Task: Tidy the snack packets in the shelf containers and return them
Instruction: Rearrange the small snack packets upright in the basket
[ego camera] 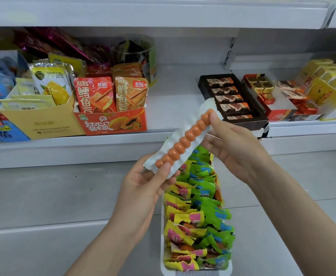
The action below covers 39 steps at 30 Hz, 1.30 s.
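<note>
A long white snack packet (185,138) with a row of orange balls is held slantwise in front of the shelf. My left hand (143,184) pinches its lower end with thumb on top. My right hand (232,144) pinches its upper end. Below the packet a white narrow container (162,261) holds several yellow-pink and green-blue snack packets (199,212), standing in two rows.
On the shelf (173,100) stand a yellow box (41,122) of mango packets, an orange box (113,122) of fish-tofu packets, a dark tray (230,100) of chocolate bars, a red box (276,114) and yellow boxes (328,86). A gap lies between the orange box and the dark tray.
</note>
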Available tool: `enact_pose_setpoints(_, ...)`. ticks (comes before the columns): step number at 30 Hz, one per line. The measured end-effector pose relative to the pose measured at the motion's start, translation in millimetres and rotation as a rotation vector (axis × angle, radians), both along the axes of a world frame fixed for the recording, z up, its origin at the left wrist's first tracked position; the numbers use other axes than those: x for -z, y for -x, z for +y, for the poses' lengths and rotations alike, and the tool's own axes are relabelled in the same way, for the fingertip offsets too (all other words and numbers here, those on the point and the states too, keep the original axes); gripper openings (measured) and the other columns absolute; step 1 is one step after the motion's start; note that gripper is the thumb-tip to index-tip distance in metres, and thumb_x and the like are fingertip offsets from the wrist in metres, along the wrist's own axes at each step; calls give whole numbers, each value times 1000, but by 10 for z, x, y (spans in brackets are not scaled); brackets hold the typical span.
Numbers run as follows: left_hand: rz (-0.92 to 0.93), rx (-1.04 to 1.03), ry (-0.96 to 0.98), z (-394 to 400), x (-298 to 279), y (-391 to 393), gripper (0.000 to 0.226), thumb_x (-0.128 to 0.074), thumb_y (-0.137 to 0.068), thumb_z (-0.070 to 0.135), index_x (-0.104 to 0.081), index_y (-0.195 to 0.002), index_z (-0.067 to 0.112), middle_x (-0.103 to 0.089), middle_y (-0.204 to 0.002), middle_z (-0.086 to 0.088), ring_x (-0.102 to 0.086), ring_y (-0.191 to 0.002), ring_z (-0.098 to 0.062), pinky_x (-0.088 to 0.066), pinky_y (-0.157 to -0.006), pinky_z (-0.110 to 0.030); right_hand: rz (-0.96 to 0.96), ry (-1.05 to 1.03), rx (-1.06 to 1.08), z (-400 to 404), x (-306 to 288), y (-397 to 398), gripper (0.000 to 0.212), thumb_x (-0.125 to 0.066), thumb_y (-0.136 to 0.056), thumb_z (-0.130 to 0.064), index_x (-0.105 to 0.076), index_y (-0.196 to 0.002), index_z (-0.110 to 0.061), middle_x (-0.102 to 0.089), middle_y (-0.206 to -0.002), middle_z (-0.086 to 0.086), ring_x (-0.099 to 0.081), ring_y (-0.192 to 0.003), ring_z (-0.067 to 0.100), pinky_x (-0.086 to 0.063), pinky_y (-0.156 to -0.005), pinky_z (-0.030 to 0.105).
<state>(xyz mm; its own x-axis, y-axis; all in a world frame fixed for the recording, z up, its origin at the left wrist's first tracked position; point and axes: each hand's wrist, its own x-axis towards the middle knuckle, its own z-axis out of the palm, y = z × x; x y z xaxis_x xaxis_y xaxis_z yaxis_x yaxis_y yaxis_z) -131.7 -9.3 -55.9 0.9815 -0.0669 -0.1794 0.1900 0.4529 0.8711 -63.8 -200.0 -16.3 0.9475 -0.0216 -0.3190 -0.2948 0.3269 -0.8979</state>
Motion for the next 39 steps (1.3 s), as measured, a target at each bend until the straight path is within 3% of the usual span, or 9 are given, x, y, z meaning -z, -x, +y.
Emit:
enact_pose_setpoints(3, -235, -92, -367, 57, 28, -74, 27, -74, -80, 9, -80, -97, 30, -77, -103, 5, -69, -95, -6, -51, -82, -15, 109, -64, -37, -50, -57, -10, 59, -46, -100, -49, -64, -115, 5, -73, -103, 17, -73, -96, 33, -62, -72, 34)
enact_pose_setpoints(6, -444, -76, -616, 165, 87, -188, 46, -72, -79, -11, -79, -98, 30, -74, -110, 10, -66, -110, -12, -50, -92, -19, 119, -106, -133, -169, -147, -2, 70, -39, -96, -60, -63, -117, 2, -74, -108, 19, -73, -97, 33, -61, -68, 33)
enact_pose_setpoints(10, -668, -74, -841, 218, 141, -316, 51, -74, -76, -16, -78, -105, 26, -70, -117, 11, -65, -113, -16, -51, -94, -23, -38, 227, -202, -340, -213, 28, 38, -57, -94, -31, -68, -109, 2, -76, -104, 15, -74, -95, 25, -60, -73, 25)
enact_pose_setpoints(14, -502, -41, -791, 161, 222, -489, 63, -64, -85, -13, -54, -126, 33, -62, -127, 7, -60, -120, -11, -48, -102, -25, -337, 511, -2, -517, -297, 35, 11, -62, -94, -14, -73, -94, -17, -78, -87, -1, -75, -81, 13, -58, -67, 16)
enact_pose_setpoints(20, -611, 99, -1174, 16, 285, -702, 39, -57, -99, 21, -53, -138, 22, -53, -139, 7, -42, -131, -5, -26, -106, -9, -685, 860, 149, -602, -441, -69, 17, -62, -92, -40, -70, -98, -54, -74, -94, -23, -74, -89, 10, -61, -79, 33)
enact_pose_setpoints(24, -702, 283, -1438, -126, 286, -898, 48, -55, -99, 40, -55, -136, 9, -56, -134, -7, -41, -129, -21, -28, -108, -26, -753, 996, 160, -435, -408, -113, 20, -62, -95, -33, -70, -111, -39, -72, -91, -20, -74, -83, 16, -61, -76, 48)
enact_pose_setpoints(30, -585, 266, -1298, -30, 343, -764, 39, -64, -94, 35, -63, -129, 17, -56, -119, -1, -48, -116, -18, -38, -95, -24, -808, 1106, 144, -302, -382, -155, 23, -61, -97, -29, -72, -116, -21, -73, -92, -11, -71, -78, 27, -58, -73, 48)
enact_pose_setpoints(35, -532, 323, -1204, 11, 404, -605, 33, -62, -96, 32, -63, -127, 22, -47, -135, 5, -39, -126, -13, -32, -107, -25, -786, 1111, 110, -269, -313, -210, 24, -62, -97, -29, -72, -117, -21, -74, -90, -6, -71, -76, 27, -58, -73, 47)
enact_pose_setpoints(39, -564, 331, -1226, 18, 399, -585, 34, -63, -95, 31, -63, -128, 20, -53, -133, 11, -38, -128, -13, -19, -103, -5, -761, 1169, 18, -221, -228, -231, 21, -65, -96, -23, -73, -114, -22, -75, -84, -1, -70, -70, 24, -56, -67, 41)
